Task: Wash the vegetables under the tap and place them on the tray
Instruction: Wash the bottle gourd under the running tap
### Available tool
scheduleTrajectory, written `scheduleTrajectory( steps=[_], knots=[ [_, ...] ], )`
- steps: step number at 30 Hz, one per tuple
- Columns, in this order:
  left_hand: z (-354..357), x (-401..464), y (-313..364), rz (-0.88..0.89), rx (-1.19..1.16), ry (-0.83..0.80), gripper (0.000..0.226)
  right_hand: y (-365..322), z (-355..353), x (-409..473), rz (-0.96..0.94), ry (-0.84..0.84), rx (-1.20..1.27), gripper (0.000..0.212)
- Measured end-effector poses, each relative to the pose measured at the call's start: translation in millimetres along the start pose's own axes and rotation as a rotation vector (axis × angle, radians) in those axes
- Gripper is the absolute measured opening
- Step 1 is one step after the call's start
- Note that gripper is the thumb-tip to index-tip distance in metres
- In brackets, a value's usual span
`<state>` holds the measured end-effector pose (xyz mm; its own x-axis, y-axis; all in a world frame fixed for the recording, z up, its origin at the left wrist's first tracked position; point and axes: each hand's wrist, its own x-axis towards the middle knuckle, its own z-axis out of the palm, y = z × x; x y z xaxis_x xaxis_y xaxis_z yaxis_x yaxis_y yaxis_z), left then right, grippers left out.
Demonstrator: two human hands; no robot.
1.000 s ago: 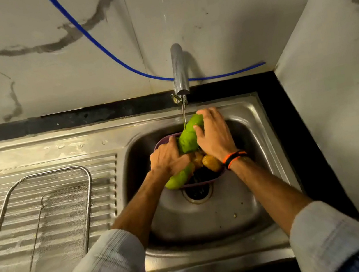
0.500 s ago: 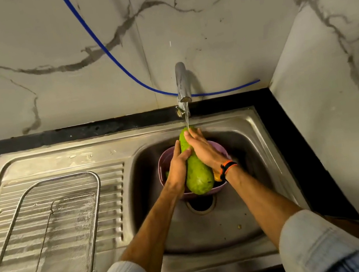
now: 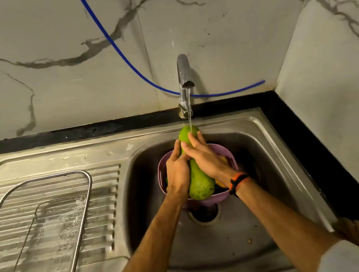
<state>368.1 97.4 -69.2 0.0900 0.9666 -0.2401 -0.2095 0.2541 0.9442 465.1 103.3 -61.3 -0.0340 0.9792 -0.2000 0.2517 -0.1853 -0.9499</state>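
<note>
At centre frame our left hand (image 3: 177, 171) and right hand (image 3: 203, 155) both grasp a long green gourd (image 3: 199, 180) (far end under the tap (image 3: 183, 73) stream) above a purple bowl (image 3: 210, 199) in the sink (image 3: 274, 167), wire tray (image 3: 84, 199) lying lower left.

White marble-look wall tiles with grey veins (image 3: 52, 90) straight ahead, second tiled wall of the same finish (image 3: 344, 89) on my right, meeting in a corner. Thin blue hose (image 3: 128, 61) sags across the back wall and runs toward that corner. Black stone table (image 3: 78, 132) edges the walls. Stainless steel ribbed drainboard (image 3: 103, 196) is set into it on my left. Light is dim and warm, with soft glare on the tiles.
</note>
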Motion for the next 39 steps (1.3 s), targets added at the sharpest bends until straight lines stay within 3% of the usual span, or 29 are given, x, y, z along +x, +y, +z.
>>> scheduleTrajectory(
  steps=[14, 16, 18, 20, 23, 27, 31, 33, 35, 39],
  knots=[
    [-10.6, 18.9, -12.0, 0.151, 0.084, -0.068, 0.054, 25.4, 3.0, 20.6, -0.171, 0.022, 0.075, 0.067],
    [-7.5, 13.2, -12.0, 0.145, 0.062, -0.048, 0.066, 17.1, 1.8, 18.1, -0.186, -0.001, 0.084, 0.084],
    [-7.2, 9.2, -12.4, 0.138, 0.03, -0.04, 0.061, 12.1, 5.2, 25.4, -0.153, 0.046, 0.064, 0.101],
    [-10.5, 9.8, -12.3, 0.167, 0.018, -0.054, 0.046, 13.0, 12.4, 22.7, -0.175, 0.073, 0.0, 0.093],
    [-15.7, 13.8, -16.2, 0.183, 0.04, -0.061, 0.043, 35.7, 10.0, 26.7, -0.212, 0.036, 0.033, 0.074],
    [-8.4, 5.5, -22.4, 0.173, 0.033, -0.071, 0.066, 20.8, 6.5, 28.9, -0.157, 0.055, -0.013, 0.104],
    [-11.1, 10.2, -21.6, 0.183, -0.034, -0.054, 0.05, 19.3, 9.3, 31.6, -0.207, 0.065, -0.024, 0.083],
    [-17.0, 13.7, -20.5, 0.2, -0.031, -0.034, 0.043, 33.6, 14.2, 25.5, -0.212, 0.026, -0.029, 0.083],
    [-19.4, 11.6, -22.6, 0.193, -0.026, -0.016, 0.046, 38.8, 15.6, 23.4, -0.195, 0.0, -0.015, 0.091],
    [-9.0, -1.0, -25.2, 0.156, -0.026, -0.066, 0.054, 16.7, 0.9, 32.0, -0.155, 0.08, -0.044, 0.074]
  ],
)
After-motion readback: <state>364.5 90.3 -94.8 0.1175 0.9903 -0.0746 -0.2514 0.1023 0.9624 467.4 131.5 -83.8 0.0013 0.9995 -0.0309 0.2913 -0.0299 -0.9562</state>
